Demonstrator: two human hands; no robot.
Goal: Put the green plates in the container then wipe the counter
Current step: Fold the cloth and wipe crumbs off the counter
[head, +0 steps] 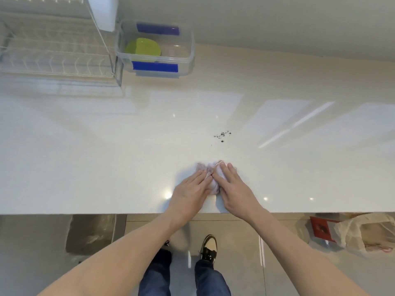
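Green plates [143, 48] lie inside a clear plastic container [186, 54] with blue latches at the back of the white counter [106, 146]. Near the counter's front edge a crumpled pale pink cloth [210, 169] rests on the surface. My left hand [191, 189] and my right hand [233, 184] both press flat on the cloth, fingers side by side, covering most of it. A small patch of dark crumbs [222, 135] sits on the counter just beyond and right of the cloth.
A wire dish rack [53, 52] stands at the back left, beside the container. Below the counter edge is tiled floor with a red item and a plastic bag [363, 233] at the right, and my feet in the middle.
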